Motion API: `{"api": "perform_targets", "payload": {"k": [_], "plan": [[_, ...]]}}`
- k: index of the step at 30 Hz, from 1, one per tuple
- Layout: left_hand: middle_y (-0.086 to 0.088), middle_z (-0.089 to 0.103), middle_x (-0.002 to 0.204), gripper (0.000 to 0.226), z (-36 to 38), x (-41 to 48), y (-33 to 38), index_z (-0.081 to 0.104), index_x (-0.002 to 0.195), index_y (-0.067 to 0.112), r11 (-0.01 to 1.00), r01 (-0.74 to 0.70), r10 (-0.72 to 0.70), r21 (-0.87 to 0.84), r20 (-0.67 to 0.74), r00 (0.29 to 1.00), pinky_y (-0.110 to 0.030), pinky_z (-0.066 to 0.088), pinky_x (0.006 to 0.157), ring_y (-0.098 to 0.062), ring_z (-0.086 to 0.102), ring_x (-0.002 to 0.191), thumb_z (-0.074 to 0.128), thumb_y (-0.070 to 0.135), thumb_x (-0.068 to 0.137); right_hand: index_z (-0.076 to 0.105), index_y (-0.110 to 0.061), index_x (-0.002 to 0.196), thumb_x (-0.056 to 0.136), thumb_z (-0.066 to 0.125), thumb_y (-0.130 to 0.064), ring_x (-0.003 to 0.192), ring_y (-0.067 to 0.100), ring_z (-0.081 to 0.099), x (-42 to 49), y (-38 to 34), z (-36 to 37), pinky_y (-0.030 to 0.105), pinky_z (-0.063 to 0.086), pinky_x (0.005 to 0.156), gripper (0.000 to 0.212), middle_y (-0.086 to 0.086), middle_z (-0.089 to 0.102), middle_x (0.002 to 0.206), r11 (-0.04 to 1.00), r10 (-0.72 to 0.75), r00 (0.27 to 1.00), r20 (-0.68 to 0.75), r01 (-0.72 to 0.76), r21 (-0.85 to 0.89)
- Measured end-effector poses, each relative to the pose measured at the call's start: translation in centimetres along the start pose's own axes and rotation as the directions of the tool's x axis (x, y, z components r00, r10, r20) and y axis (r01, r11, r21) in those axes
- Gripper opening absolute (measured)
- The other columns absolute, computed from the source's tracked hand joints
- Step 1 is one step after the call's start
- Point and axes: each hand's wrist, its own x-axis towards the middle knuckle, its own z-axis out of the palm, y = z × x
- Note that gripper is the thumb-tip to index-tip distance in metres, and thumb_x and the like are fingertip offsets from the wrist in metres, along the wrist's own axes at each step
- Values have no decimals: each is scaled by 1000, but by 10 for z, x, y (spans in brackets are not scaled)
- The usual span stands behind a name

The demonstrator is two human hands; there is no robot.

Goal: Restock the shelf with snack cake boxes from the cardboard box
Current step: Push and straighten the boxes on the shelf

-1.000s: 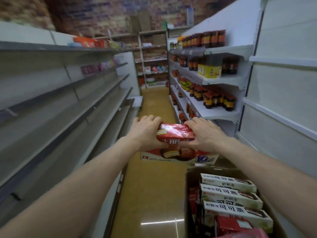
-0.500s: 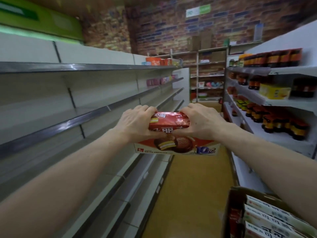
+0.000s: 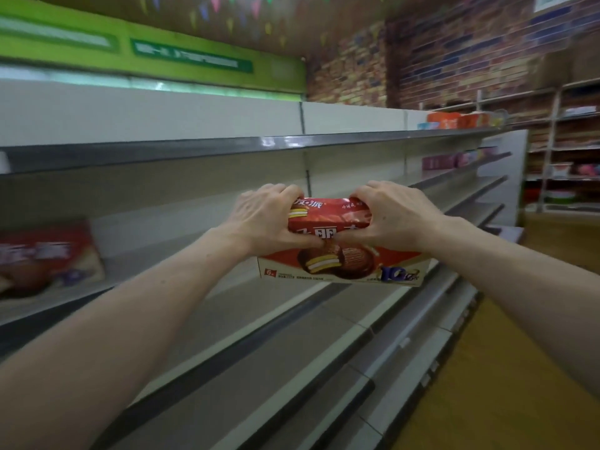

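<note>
A red snack cake box (image 3: 341, 251) is held at chest height in front of a long run of grey store shelving (image 3: 227, 147), its printed face — chocolate-coated cakes with a white filling — turned toward the camera. It hangs in the air in front of the shelf boards, not resting on any of them. The left hand (image 3: 263, 222) grips the box's upper left end, fingers curled over the top edge and thumb pressed on the front; the right hand (image 3: 389, 216) mirrors it on the upper right end, thumb likewise on the front. Both thumbs nearly meet at the middle of the box face. Both bare forearms reach in from the bottom corners of the frame.

On the shelf at far left, a second box of the same red design (image 3: 48, 258) stands upright, blurred, well apart from the one in hand. Farther down the same unit, at upper right, orange and red packages (image 3: 454, 120) sit on the top shelf and pink ones (image 3: 454, 160) on the shelf below. A green sign band (image 3: 146, 56) runs above the shelving — its lettering too blurred to read — with a brick-pattern wall (image 3: 454, 60) behind. A tan floor (image 3: 519, 384) shows at lower right, and another stocked rack (image 3: 568, 157) stands at the aisle's far end.
</note>
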Motion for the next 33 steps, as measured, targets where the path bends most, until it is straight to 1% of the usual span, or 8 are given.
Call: {"api": "perform_targets", "payload": {"k": [5, 8, 13, 17, 21, 24, 28, 33], "plan": [[4, 58, 122, 79, -39, -73, -75, 48, 129, 24, 991, 112, -112, 76, -5, 994, -29, 35, 86, -13, 53, 108, 63, 75, 70, 50, -20, 126, 75, 60, -72, 90, 12, 50, 36, -97, 4, 30, 45, 78, 73, -3, 58, 114, 991, -118, 992, -32, 120, 53], [4, 59, 122, 81, -62, -113, -113, 47, 129, 24, 977, 169, -169, 132, -5, 986, -34, 41, 89, -15, 54, 109, 61, 76, 69, 50, -21, 127, 73, 59, -74, 95, 13, 53, 53, -151, 8, 30, 47, 80, 76, -3, 59, 118, 982, -167, 985, -46, 171, 79], [4, 58, 122, 82, -92, -173, -166, 46, 130, 24, 945, 257, -256, 204, -29, 966, -32, 38, 86, -15, 53, 110, 59, 77, 69, 49, -21, 128, 71, 58, -76, 101, 16, 54, 77, -232, 12, 33, 48, 82, 79, -2, 58, 118, 962, -247, 967, -61, 252, 104], [4, 59, 120, 80, -110, -209, -203, 48, 129, 24, 915, 321, -319, 246, -49, 947, -26, 33, 80, -14, 52, 108, 60, 76, 70, 49, -21, 129, 70, 56, -78, 104, 18, 54, 97, -285, 14, 38, 49, 85, 82, -1, 57, 119, 946, -298, 952, -73, 305, 113], [4, 58, 120, 82, -125, -236, -232, 47, 129, 23, 874, 387, -381, 293, -78, 921, -29, 38, 80, -14, 53, 107, 57, 79, 70, 49, -22, 129, 71, 55, -78, 106, 19, 53, 119, -324, 16, 35, 46, 82, 81, -1, 56, 118, 925, -352, 932, -89, 361, 118], [3, 56, 124, 85, -131, -249, -248, 44, 132, 22, 828, 452, -451, 332, -86, 888, -34, 42, 87, -17, 53, 112, 56, 79, 71, 50, -21, 127, 71, 55, -78, 104, 20, 53, 136, -347, 20, 35, 44, 82, 79, 0, 56, 115, 911, -391, 916, -88, 399, 109], [2, 56, 124, 85, -132, -257, -264, 43, 132, 24, 757, 546, -550, 358, -102, 829, -39, 44, 94, -19, 53, 113, 57, 80, 70, 45, -20, 136, 75, 56, -74, 113, 22, 51, 159, -369, 30, 37, 41, 91, 82, 3, 54, 125, 882, -442, 891, -106, 453, 128], [2, 57, 126, 86, -124, -259, -282, 40, 134, 26, 683, 611, -624, 401, -116, 773, -35, 44, 89, -19, 54, 113, 58, 80, 70, 41, -22, 140, 78, 55, -71, 118, 24, 49, 182, -384, 54, 38, 39, 96, 80, 4, 52, 128, 856, -483, 871, -93, 492, 160]]}}
